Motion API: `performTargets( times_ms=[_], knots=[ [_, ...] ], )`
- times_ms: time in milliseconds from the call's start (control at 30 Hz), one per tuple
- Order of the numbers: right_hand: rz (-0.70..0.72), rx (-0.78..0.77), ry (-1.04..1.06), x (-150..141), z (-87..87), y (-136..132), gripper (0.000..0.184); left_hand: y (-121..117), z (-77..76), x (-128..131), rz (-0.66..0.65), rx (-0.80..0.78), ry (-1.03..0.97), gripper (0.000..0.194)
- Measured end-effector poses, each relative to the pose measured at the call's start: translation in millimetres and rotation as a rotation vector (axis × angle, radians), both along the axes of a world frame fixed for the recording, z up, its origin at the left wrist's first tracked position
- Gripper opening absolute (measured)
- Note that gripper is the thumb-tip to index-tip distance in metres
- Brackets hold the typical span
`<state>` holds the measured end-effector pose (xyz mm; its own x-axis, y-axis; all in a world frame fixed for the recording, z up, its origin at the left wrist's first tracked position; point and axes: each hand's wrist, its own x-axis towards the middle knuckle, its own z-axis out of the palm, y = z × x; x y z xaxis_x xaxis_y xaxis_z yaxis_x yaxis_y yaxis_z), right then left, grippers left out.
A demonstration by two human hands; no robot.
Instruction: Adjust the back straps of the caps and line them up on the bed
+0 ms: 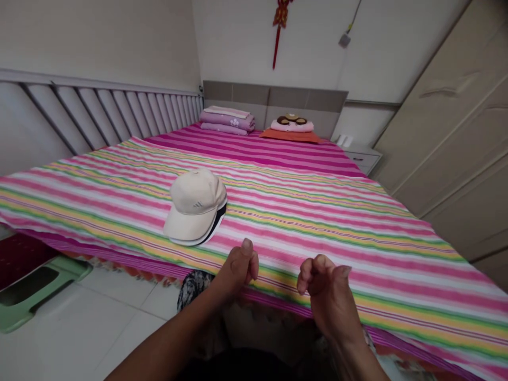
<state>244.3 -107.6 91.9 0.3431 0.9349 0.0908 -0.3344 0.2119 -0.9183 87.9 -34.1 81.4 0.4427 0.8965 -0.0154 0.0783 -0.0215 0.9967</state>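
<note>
Two things lay on the floor left of the striped bed (357, 238): a dark red mat (19, 259) and a green plastic stool (35, 301). Along the bed's far left side ran a grey slatted panel (99, 114). Left of the bed's middle sat a cream baseball cap (194, 203), its brim turned toward the near left and a dark band showing along its right side. Nearer the bed's edge, to the right of the cap, the left hand (238, 270) stood with its fingers (248, 259) curled into a loose fist, thumb upward and holding nothing. Just beside it, with a gap between them, the right hand (329, 296) had its fingers (315, 272) bent and half closed, also empty. Neither hand touched the cap, and whether either brushed the bedcover could not be told. Nothing was in hand at this point, and taking hold of the cap would have called for a reach forward across the bed. At the bed's head lay folded pink bedding (228, 120) and a small pillow (291, 124). Right of the bed stood a bedside cabinet (363, 157) and pale wardrobe doors (448, 132).
</note>
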Motion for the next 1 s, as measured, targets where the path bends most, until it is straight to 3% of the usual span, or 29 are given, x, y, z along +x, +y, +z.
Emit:
performTargets(
  times_ms=[133, 300, 433, 533, 633, 767, 1000],
  knots=[
    [-0.048, 0.004, 0.035, 6.4, 5.0, 6.2, 0.053, 7.3, 1.2, -2.2, 0.041, 0.048, -0.013, 0.071],
    [-0.068, -0.027, -0.006, 6.3, -6.0, 11.0, 0.049, 14.6, -2.9, -6.8, 0.096, 0.04, 0.023, 0.069],
    [0.099, -0.22, -0.258, 6.2, -34.1, 12.4, 0.042, 21.6, -24.1, -19.8, 0.23, -0.158, -0.049, 0.055],
    [0.238, -0.265, -0.418, 5.0, -65.9, 12.2, 0.032, 26.8, -49.6, -41.3, 0.366, -0.38, -0.286, 0.036],
    [0.306, -0.3, -0.501, 1.5, -92.5, 10.4, 0.022, 32.1, -65.8, -69.2, 0.545, -0.48, -0.487, 0.022],
    [0.37, -0.335, -0.498, -4.3, -106.5, 8.7, 0.017, 43.9, -64.7, -98.8, 0.862, -0.424, -0.585, 0.009],
    [0.414, -0.331, -0.426, -8.5, -113.5, 8.4, 0.02, 66.8, -53.2, -112.5, 0.963, -0.454, -0.65, 0.006]
  ],
)
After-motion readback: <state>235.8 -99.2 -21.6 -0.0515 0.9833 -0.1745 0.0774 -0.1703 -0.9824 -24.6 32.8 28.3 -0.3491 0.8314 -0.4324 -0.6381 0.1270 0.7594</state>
